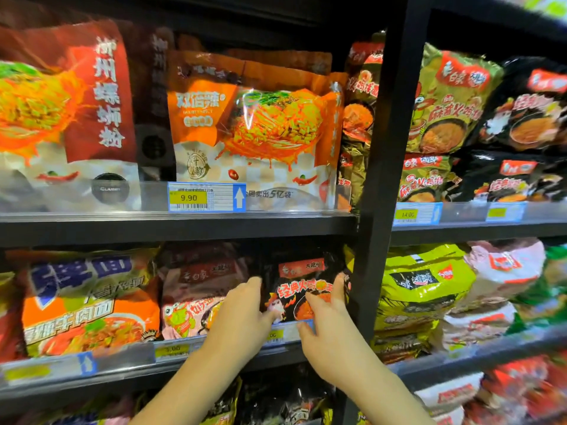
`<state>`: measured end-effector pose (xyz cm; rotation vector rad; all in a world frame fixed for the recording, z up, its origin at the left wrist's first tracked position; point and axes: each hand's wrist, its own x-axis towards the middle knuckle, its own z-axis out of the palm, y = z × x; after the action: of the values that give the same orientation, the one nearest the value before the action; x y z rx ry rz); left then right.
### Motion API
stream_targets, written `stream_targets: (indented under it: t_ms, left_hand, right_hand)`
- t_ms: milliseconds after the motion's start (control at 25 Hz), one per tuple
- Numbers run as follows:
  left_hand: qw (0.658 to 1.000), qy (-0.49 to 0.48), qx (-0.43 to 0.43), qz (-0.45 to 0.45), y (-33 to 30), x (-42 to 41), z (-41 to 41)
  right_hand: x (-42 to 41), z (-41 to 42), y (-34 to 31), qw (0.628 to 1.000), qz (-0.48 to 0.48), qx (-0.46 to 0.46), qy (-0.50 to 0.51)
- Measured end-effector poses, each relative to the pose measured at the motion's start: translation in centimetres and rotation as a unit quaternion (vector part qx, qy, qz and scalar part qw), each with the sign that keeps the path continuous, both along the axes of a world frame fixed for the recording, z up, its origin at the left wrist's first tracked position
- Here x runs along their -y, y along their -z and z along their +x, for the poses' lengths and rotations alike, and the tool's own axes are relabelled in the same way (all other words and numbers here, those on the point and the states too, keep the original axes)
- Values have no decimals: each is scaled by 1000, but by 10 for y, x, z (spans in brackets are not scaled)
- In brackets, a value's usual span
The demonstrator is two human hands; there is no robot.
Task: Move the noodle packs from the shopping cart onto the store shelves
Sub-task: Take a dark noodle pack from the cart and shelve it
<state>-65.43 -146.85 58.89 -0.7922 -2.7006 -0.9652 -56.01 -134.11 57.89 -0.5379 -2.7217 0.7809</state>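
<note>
Both bare forearms reach up from the bottom edge to the middle shelf [171, 361]. Left hand [242, 314] and right hand [325, 320] are apart, one on each side of a black noodle pack [302, 289] standing on that shelf; their fingers seem to grip its edges, though blur softens the contact. A pink noodle pack [196, 296] stands just left of it, behind yellow price tags [171, 351].
</note>
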Motion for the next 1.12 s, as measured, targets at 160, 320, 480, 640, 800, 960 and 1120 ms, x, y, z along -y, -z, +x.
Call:
stream_targets:
  t_ms: [160,320,480,640,800,960,1120]
  left_hand:
    - [998,42,40,14,-10,14,-2]
    - [996,80,20,-16,-14,34,-2]
    - [987,112,-58,-103,-18,61,4]
    - [958,145,-124,-215,-19,83,12]
    - [946,183,-126,-235,-13,90,20]
    - [936,213,-127,-249,-5,77,44]
    - [921,273,-116,-253,-4,36,84]
  right_hand:
    - [8,4,-3,1000,11,10,7]
    - [13,15,-18,999,39,-25,-10]
    - [19,37,-24,998,46,-34,-10]
    - [25,67,-29,1000,28,-3,13]
    - [18,107,-21,996,35,55,59]
    - [-3,145,-8,983,74,113,126]
    - [-30,190,-2,977,67,116,168]
